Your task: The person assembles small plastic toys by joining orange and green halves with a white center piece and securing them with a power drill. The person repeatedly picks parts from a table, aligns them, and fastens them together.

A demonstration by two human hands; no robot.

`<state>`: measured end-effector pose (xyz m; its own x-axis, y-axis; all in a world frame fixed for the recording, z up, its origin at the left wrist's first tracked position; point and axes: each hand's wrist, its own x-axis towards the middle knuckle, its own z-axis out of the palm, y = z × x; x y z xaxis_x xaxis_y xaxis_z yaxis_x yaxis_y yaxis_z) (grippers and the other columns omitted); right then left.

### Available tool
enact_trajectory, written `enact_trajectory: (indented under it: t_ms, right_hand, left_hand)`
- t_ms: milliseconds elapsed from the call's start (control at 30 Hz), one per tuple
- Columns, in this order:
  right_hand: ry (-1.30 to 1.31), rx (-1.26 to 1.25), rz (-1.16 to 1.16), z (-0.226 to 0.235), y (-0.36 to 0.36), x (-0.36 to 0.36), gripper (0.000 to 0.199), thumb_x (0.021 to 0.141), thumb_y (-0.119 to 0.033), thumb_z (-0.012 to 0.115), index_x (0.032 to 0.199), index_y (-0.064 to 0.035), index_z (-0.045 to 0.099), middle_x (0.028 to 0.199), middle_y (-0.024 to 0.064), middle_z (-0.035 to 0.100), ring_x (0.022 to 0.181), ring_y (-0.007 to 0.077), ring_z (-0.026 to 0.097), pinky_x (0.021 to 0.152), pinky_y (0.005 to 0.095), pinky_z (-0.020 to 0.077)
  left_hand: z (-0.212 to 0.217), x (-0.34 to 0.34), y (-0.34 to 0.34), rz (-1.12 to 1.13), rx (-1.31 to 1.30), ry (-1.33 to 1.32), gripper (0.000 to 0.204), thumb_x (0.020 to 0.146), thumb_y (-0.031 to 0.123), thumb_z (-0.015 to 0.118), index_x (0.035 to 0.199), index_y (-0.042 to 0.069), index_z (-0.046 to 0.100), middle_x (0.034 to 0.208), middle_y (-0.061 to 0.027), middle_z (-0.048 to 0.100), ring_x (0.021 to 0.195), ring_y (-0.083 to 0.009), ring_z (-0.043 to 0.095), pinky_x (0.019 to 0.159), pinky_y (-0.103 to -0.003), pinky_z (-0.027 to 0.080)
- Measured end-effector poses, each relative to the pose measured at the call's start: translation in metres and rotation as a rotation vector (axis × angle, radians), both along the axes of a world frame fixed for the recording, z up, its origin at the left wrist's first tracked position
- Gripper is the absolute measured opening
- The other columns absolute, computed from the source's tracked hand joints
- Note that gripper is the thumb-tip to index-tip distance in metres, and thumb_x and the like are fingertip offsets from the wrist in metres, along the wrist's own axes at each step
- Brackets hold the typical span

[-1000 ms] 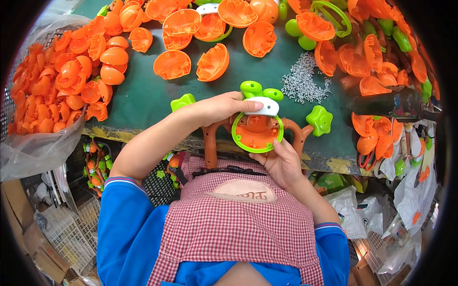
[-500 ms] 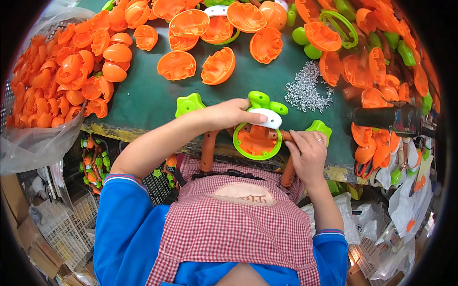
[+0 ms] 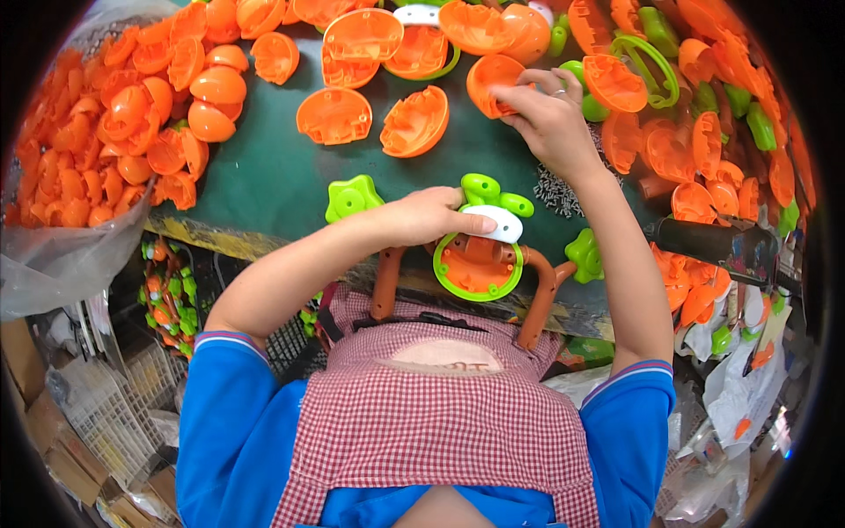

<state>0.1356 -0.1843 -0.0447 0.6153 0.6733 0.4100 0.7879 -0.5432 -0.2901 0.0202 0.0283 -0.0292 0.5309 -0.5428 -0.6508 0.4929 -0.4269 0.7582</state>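
Near the table's front edge, my left hand (image 3: 431,216) is closed on a toy assembly, its thumb pressed on a white plastic piece (image 3: 500,225). Green rounded knobs (image 3: 481,187) stick up behind that piece. In front of it lies an open orange half shell (image 3: 475,268) ringed by a green rim. Brown bent tubes (image 3: 539,304) reach out on both sides, near green star-shaped parts (image 3: 584,255). Farther back, my right hand (image 3: 556,123) has its thumb and fingers at the edge of a loose orange half shell (image 3: 491,81), gripping it.
Small silver screws (image 3: 556,189) lie in a pile under my right forearm. Orange shells (image 3: 123,132) are heaped in a clear plastic bag at left. More orange and green parts crowd the right side, with a dark tool (image 3: 717,242) at the right edge.
My right hand has left the brown tube and moved up and away to the loose orange half shell. The left hand keeps its hold on the assembly.
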Motion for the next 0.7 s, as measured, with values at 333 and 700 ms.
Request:
enact_trajectory:
  t_ms: [333, 700]
  right_hand:
    - [1.25, 0.873, -0.281, 0.032, -0.021, -0.136, 0.039, 0.087, -0.023, 0.071, 0.118, -0.0028, 0.058, 0.12, 0.0086, 0.053, 0.113, 0.017, 0.054, 0.095, 0.0308, 0.0454]
    - [0.335, 0.261, -0.127, 0.043, -0.017, -0.175, 0.08, 0.059, -0.026, 0.09, 0.128, -0.0013, 0.056, 0.123, 0.0158, 0.061, 0.113, 0.0339, 0.058, 0.099, 0.0441, 0.0451]
  left_hand:
    - [-0.001, -0.002, -0.001, 0.095, 0.011, 0.086, 0.054, 0.09, 0.038, 0.062, 0.112, -0.011, 0.055, 0.1, -0.0134, 0.062, 0.083, -0.0178, 0.063, 0.066, -0.031, 0.053]
    - [-0.012, -0.003, -0.002, 0.081, -0.041, 0.072, 0.077, 0.083, 0.06, 0.066, 0.113, -0.01, 0.058, 0.101, -0.0179, 0.063, 0.085, -0.0259, 0.066, 0.068, -0.038, 0.057]
